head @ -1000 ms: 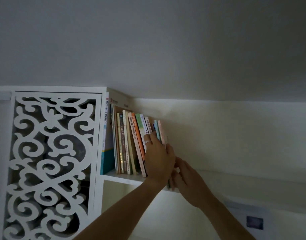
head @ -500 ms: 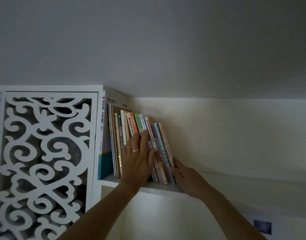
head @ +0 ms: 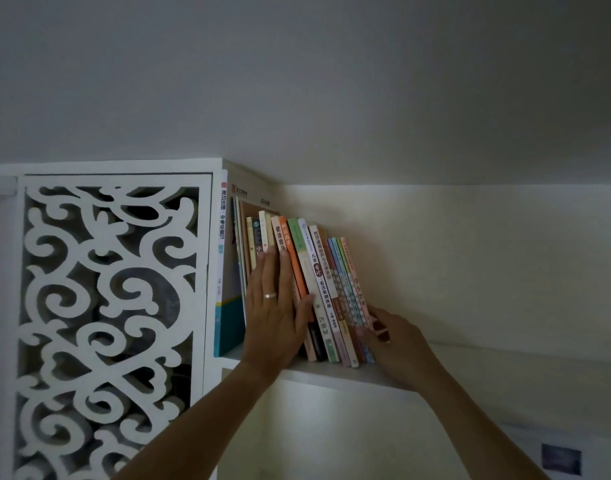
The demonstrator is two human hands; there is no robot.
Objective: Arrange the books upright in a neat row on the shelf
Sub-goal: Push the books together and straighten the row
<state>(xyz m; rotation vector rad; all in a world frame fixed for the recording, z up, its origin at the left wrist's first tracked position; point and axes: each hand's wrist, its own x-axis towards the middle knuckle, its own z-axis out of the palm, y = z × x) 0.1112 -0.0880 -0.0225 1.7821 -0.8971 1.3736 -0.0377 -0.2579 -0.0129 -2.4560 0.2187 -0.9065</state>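
While the flat left hand (head: 274, 313) presses the books (head: 317, 289), the right hand (head: 392, 336) grips their end.

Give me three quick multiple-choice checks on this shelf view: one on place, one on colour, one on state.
1. Where is the right hand?
A. at the right end of the row of books
B. on the carved panel
C. under the shelf

2. What colour is the spine beside the left hand's fingertips?
A. black
B. orange
C. purple

3. How do the right-hand books stand?
A. flat in a stack
B. perfectly upright
C. leaning, tops to the left

Answers: 1 A, it touches the outermost book's foot. 2 B, the orange spine shows there. 3 C, their spines slant.
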